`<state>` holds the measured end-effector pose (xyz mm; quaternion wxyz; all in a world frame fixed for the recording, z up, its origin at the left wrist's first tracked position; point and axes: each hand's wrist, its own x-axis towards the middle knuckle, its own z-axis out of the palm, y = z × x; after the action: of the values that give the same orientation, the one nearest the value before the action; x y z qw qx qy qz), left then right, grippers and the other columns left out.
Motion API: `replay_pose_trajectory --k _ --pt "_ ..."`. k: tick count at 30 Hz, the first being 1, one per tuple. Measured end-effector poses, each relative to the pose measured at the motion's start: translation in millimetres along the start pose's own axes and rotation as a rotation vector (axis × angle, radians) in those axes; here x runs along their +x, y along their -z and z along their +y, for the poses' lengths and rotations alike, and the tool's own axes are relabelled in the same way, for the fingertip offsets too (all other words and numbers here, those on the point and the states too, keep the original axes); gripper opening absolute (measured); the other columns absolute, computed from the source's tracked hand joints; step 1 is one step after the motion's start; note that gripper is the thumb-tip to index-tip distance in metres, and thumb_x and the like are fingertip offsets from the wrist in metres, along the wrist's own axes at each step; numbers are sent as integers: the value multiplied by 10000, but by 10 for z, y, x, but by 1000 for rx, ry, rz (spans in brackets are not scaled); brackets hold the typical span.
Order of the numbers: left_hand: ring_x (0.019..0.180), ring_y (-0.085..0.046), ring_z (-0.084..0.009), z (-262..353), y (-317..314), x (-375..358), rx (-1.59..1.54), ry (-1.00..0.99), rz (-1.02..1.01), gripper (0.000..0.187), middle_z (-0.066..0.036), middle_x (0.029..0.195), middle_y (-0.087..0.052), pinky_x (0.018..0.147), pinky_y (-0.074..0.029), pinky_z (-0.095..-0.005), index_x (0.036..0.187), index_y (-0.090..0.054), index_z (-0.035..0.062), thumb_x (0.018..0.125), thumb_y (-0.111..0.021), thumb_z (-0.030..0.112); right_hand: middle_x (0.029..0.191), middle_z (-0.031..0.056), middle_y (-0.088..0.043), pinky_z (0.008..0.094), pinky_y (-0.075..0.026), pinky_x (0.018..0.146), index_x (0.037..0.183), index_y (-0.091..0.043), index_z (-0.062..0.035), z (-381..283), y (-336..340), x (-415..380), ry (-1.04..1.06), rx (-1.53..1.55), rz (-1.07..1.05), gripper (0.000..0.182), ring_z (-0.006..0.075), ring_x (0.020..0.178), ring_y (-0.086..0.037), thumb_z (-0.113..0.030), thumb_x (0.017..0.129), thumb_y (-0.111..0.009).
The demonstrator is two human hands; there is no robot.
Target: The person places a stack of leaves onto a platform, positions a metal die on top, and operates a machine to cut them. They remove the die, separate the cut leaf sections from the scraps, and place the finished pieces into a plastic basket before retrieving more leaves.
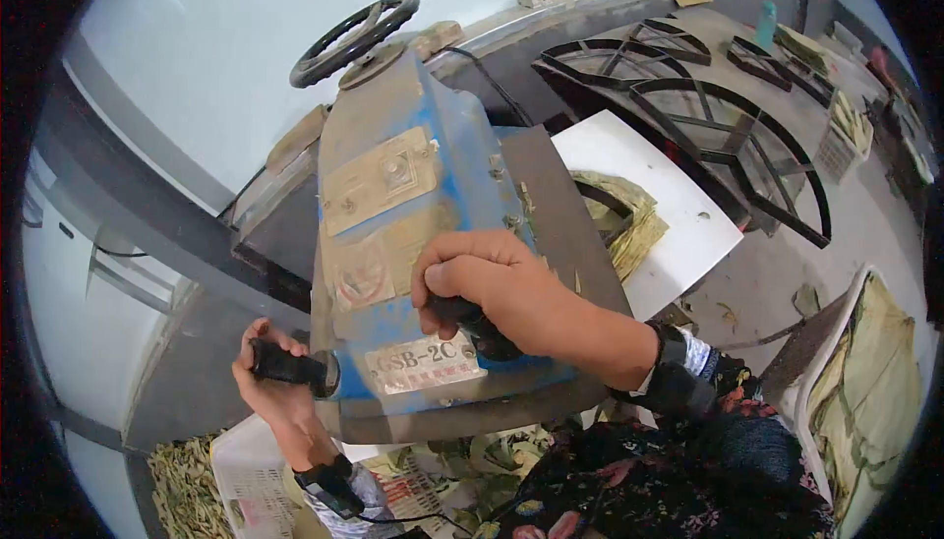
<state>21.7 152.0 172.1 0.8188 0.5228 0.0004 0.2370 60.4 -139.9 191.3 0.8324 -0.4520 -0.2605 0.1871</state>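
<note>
In the head view a blue, dust-covered press machine (pixel 457 214) marked GSB-2C fills the middle. My right hand (pixel 501 288) is closed around a black handle (pixel 482 328) at the front right of its head. At the front left, my left hand (pixel 275 396) wraps a second black handle (pixel 290 367), thumb near its end; some of its fingers are hidden behind the handle. To the right of the press head, a stack of cut dry leaves (pixel 634 214) lies on a white board (pixel 703 234), with a curved dark cutting die (pixel 605 195) on top.
A black handwheel (pixel 354 39) tops the machine. Several dark metal frames (pixel 733 141) lie at the back right. A white basket of large leaves (pixel 855 372) stands at right. Below the press are a white crate (pixel 251 470) and leaf scraps (pixel 182 490).
</note>
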Motion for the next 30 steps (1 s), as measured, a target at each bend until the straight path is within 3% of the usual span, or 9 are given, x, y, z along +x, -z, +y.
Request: replay_pose_trajectory --k 20,23,25,30 --pt "645 -467 -175 -312 79 -105 38 -24 55 417 -72 678 -482 613 -394 -296 1051 -474 0 814 -463 343 709 73 -574 259 -431 611 811 -567 18 330 156 -79 14 -52 86 197 126 633 -516 -116 871 -436" --pt "647 -470 -176 -308 96 -122 27 -63 8 406 -78 688 -486 615 -397 -299 1060 -477 0 826 -455 331 708 54 -557 249 -419 639 814 -564 8 251 164 -101 31 -178 50 213 113 662 -506 -139 886 -427" --pt "648 -474 -180 -237 -15 -147 25 -48 100 415 -80 699 -489 622 -403 -302 1069 -480 0 856 -440 354 717 38 -546 241 -410 685 840 -563 -8 144 175 -116 41 -307 17 256 103 699 -497 -202 917 -414" --pt "675 -490 -185 -140 -302 -280 67 -55 155 480 -83 735 -500 648 -414 -305 1086 -485 -6 888 -421 426 758 40 -564 260 -414 735 900 -570 -20 -84 327 -197 173 -320 30 344 116 742 -513 -308 943 -385"
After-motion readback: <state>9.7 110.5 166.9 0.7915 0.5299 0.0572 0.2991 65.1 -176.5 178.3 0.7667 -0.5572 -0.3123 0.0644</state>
